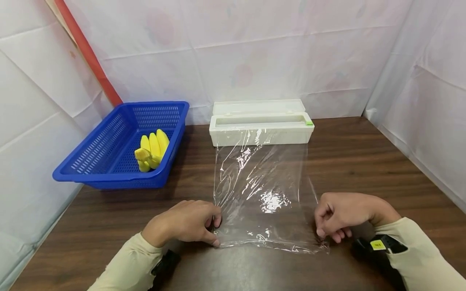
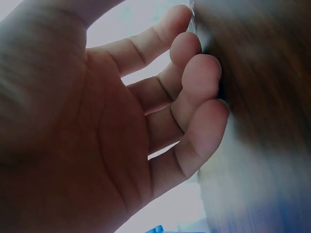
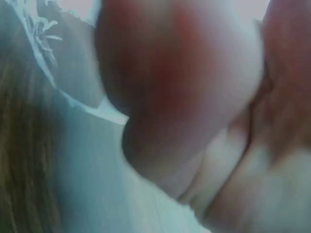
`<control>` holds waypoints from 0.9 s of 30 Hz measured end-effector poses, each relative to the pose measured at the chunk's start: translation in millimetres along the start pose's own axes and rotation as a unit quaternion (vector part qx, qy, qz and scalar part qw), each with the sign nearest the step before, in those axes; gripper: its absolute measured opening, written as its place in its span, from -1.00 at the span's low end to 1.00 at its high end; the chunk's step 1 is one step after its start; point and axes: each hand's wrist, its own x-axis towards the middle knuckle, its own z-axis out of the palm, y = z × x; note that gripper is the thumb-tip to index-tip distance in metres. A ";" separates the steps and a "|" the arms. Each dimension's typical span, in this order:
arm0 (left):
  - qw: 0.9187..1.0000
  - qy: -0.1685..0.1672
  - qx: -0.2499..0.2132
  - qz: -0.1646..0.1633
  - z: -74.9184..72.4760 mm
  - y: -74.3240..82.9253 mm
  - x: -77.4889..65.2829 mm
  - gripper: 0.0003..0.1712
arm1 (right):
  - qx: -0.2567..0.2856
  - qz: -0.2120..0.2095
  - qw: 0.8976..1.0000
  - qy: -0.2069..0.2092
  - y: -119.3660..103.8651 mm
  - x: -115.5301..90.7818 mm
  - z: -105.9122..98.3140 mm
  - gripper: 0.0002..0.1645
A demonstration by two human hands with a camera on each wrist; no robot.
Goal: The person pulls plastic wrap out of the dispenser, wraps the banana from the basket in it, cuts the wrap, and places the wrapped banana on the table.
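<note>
A sheet of clear plastic wrap stretches over the brown table from a white wrap dispenser box, whose lid stands up at the back. My right hand pinches the near right corner between thumb and index finger; in the right wrist view the wrap's edge runs to those fingertips. At the near left corner, my left hand touches the wrap with its thumb, apart from the index fingertip. In the left wrist view its loosely bent fingers reach down at the tabletop.
A blue plastic basket stands at the back left with a bunch of yellow bananas in it. White sheets enclose the table at the back and sides. A green piece sits on the box's right end.
</note>
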 end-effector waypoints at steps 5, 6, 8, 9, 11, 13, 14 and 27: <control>1.000 0.002 -0.016 0.010 0.4 -1.7 1.0 -0.61 | -0.010 -0.018 0.997 0.076 4.6 2.1 -2.5 -0.84; 1.000 0.006 -0.019 0.011 0.4 -2.2 1.1 -0.62 | -0.015 -0.014 0.995 0.095 5.4 3.0 -3.2 -0.86; 1.000 0.015 -0.023 0.012 0.2 -3.4 1.4 -0.63 | -0.027 -0.002 0.991 0.130 6.9 4.9 -4.9 -0.89; 0.999 0.020 -0.022 0.011 0.3 -4.0 1.7 -0.63 | -0.034 0.006 0.989 0.146 7.2 5.5 -5.7 -0.92; 0.999 0.027 -0.024 0.007 0.5 -5.0 2.1 -0.65 | -0.048 0.032 0.984 0.168 7.9 6.1 -6.8 -0.95; 0.999 0.028 -0.022 0.005 0.9 -5.9 2.5 -0.66 | -0.059 0.052 0.982 0.171 8.4 6.1 -8.1 -0.93; 0.999 0.028 -0.023 0.005 1.2 -6.3 2.7 -0.67 | -0.064 0.061 0.982 0.170 8.4 5.8 -8.7 -0.91; 0.999 0.026 -0.025 0.015 1.6 -5.5 3.6 -0.66 | -0.054 0.077 0.983 0.155 15.9 -3.3 -14.3 -0.88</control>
